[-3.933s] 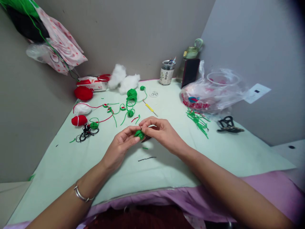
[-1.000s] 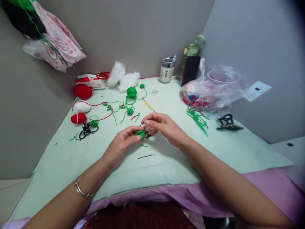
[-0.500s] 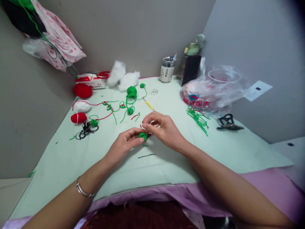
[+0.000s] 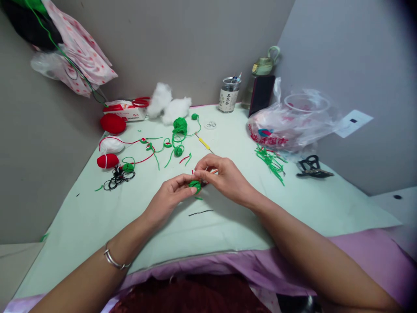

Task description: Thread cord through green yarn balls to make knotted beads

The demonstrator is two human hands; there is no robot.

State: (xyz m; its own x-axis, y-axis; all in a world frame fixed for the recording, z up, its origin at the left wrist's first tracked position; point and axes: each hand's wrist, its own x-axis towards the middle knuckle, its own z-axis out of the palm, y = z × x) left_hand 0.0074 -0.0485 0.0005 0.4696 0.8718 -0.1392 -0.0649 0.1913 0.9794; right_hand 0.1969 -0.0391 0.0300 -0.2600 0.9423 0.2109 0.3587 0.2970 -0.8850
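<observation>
My left hand (image 4: 174, 193) pinches a small green crocheted piece (image 4: 194, 186) between thumb and fingers, over the middle of the table. Right beside it, my right hand (image 4: 224, 176) has thumb and forefinger pressed together at the piece's upper edge; what they grip is too small to make out. A thin orange-red stick or strand (image 4: 214, 171) shows between the fingers of that hand. Below the hands lie a short black strand (image 4: 200, 213) and a green snippet. Just beyond them rests a yellow-handled crochet hook (image 4: 204, 144).
Green yarn (image 4: 180, 126), small crocheted pieces (image 4: 167, 144) and black cord (image 4: 117, 177) lie on the left. Red yarn (image 4: 112, 124), white stuffing (image 4: 176, 111) and a pen jar (image 4: 228, 98) stand behind. Cut green strands (image 4: 270, 163), a plastic bag (image 4: 283, 128) and a black clip (image 4: 314, 168) are rightward.
Both hands stay almost in place around the green piece. The fingers of my right hand have shifted very slightly.
</observation>
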